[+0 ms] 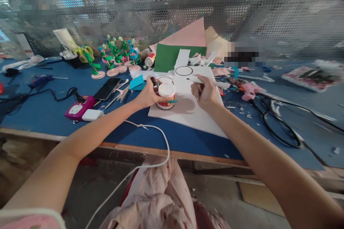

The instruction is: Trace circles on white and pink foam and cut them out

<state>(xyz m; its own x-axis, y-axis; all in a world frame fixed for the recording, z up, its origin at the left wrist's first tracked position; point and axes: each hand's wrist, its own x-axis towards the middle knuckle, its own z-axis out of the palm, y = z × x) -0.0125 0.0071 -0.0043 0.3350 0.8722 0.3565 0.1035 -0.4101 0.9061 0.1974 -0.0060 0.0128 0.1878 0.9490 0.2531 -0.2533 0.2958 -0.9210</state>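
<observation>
My left hand (149, 93) is closed around a red-and-white paper cup (167, 94), which stands on a white sheet (188, 112). A small dark piece, possibly a pen cap, shows at that hand's fingers. My right hand (205, 91) grips a white marker (221, 84), its tip pointing left towards the cup and apart from it. A black circle outline (184, 71) is drawn on the sheet's far part. Another drawn curve shows just behind the cup, partly hidden by it.
Several green paper plants (118, 55) on pink discs stand at the back left. A phone (107, 88), wooden sticks (122, 94), a magenta power socket (80, 108) and a glue gun (41, 80) lie left. Scissors (185, 57) cannot be confirmed among paper scraps; a pink glue gun (249, 91) lies right.
</observation>
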